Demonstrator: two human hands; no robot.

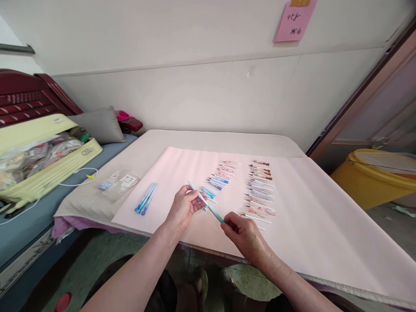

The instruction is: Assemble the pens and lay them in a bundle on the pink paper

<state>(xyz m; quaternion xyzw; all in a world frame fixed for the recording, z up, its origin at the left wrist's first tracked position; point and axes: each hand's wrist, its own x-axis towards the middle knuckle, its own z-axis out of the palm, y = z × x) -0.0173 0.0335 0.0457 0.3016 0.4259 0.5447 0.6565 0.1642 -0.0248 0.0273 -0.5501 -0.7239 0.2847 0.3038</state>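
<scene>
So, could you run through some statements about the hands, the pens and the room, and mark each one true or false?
1. The left hand and right hand hold the same pen. True.
2. The suitcase on the left is shut. False: the pale yellow suitcase stands open, with bagged things inside.
3. A pink note is up on the wall. True.
4. The small group of pens lying left of the left hand is brown. False: those blue pens show blue and teal shades.
5. A yellow container stands at the right. True.
</scene>
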